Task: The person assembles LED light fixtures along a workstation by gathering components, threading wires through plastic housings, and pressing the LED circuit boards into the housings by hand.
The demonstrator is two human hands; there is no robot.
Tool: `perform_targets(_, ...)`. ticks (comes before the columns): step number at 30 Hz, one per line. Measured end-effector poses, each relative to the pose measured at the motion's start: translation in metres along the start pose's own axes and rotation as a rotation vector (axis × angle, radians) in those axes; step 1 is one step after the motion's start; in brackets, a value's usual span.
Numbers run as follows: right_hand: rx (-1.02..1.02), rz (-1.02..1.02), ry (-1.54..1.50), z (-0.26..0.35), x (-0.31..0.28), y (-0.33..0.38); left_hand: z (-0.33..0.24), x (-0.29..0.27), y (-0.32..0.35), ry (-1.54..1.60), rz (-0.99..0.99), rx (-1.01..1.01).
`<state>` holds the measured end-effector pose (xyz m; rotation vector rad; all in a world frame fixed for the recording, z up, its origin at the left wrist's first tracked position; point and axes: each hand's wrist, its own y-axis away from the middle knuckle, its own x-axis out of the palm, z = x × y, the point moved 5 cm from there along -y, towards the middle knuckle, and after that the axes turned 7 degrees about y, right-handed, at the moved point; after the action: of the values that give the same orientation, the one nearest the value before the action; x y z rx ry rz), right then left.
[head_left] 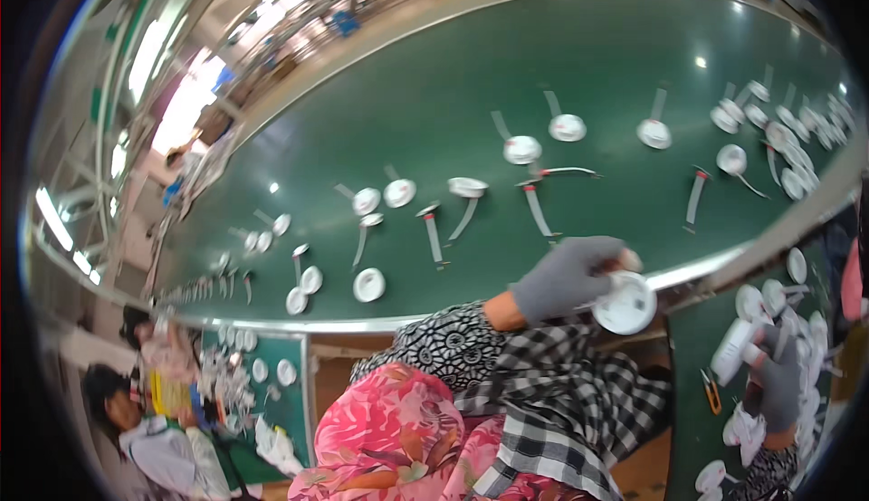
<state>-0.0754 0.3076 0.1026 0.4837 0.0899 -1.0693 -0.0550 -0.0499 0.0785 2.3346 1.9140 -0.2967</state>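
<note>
My left hand [570, 276], in a grey glove with bare fingertips, is closed on a white round disc-shaped part [625, 305]. The disc is held just off the near edge of the green table, its round face with a grey centre showing. Over at the right, my right hand [778, 379], gloved in grey too, is closed around a white plastic piece [733, 353], whose kind I cannot make out. Beneath and beside that hand lie several white round parts [749, 302] in a heap. An orange-handled cutter [711, 392] rests next to it.
The long green table [407, 121] carries several white round parts with strips, such as one white disc [369, 285] near the front. More discs [787, 152] crowd its right end. A metal rim [706, 270] edges the table. At lower left a co-worker [163, 447] sits beside another green worktop [272, 447].
</note>
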Motion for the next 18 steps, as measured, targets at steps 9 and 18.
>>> perform_targets(9, -0.341, 0.457, 0.578, 0.083, 0.385, -0.186, 0.077, -0.314, 0.304, -0.459, -1.005, -0.247)
perform_targets(18, -0.698, 0.451, 0.449, 0.113, 0.406, -0.163, 0.187, -0.403, 0.284, -1.114, -0.233, -0.206)
